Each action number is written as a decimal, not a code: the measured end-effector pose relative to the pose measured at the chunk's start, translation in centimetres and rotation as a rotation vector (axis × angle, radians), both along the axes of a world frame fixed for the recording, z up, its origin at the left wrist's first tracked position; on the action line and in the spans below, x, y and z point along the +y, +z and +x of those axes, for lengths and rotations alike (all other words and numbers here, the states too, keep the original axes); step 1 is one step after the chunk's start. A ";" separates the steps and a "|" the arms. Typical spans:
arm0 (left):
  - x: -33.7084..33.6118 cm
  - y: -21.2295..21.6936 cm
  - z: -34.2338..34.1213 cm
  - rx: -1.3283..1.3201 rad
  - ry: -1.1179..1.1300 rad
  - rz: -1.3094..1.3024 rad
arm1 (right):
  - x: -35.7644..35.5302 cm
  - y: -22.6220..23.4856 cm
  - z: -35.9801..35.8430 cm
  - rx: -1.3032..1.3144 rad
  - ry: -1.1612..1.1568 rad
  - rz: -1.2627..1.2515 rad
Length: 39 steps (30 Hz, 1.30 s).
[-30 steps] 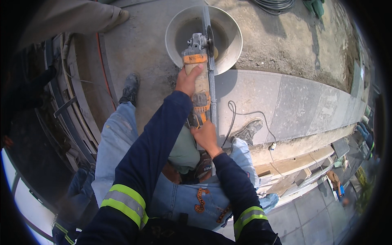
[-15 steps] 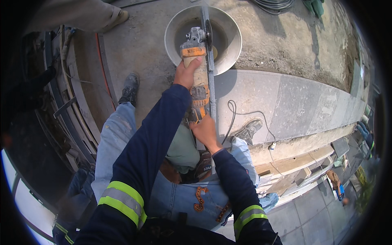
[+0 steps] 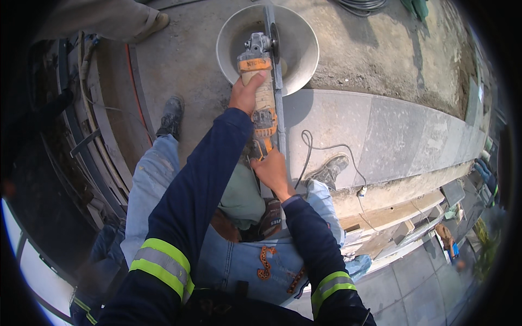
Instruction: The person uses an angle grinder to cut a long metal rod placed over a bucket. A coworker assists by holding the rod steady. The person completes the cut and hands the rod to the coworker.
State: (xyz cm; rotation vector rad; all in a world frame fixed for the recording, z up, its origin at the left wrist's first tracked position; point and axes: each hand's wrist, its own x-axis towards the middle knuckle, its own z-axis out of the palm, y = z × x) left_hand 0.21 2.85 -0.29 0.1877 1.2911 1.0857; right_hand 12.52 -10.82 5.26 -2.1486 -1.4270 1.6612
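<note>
An orange and grey angle grinder (image 3: pixel 259 100) points away from me. My left hand (image 3: pixel 246 93) wraps round its body just behind the orange collar. At the rear, my right hand (image 3: pixel 273 173) is closed on the orange handle. The grinder's dark disc (image 3: pixel 275 43) stands upright at the right side of a long, narrow grey slab (image 3: pixel 280 122) set on edge; whether it touches the slab I cannot tell. The slab's far end lies across a wide round metal bowl (image 3: pixel 304 70). A green cloth-like bundle (image 3: pixel 243 198) sits below the grinder, between my legs.
A thin black cable (image 3: pixel 331 146) loops over the grey paving slabs (image 3: pixel 391 136) by my right boot (image 3: pixel 333 171). Another person's leg and boot (image 3: pixel 155 26) show at the upper left. An orange hose (image 3: pixel 133 81) runs along the left; a coiled cable (image 3: pixel 361 5) lies at the back.
The bowl, slab and grinder sit slightly further up and left in the picture, along with much of the scene. Both hands keep their hold on the grinder.
</note>
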 end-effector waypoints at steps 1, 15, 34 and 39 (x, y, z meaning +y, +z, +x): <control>-0.1 0.0 0.0 -0.001 0.003 0.000 | 0.0 0.1 0.0 0.003 0.002 -0.007; -2.7 -0.3 0.5 0.021 -0.017 -0.103 | -1.7 0.9 0.6 0.029 -0.008 -0.029; -1.5 -0.6 0.4 -0.077 -0.002 -0.082 | -0.7 1.0 0.6 0.041 0.007 -0.067; -0.6 0.0 -0.1 -0.034 -0.014 -0.042 | -0.1 0.6 0.2 0.032 0.015 -0.060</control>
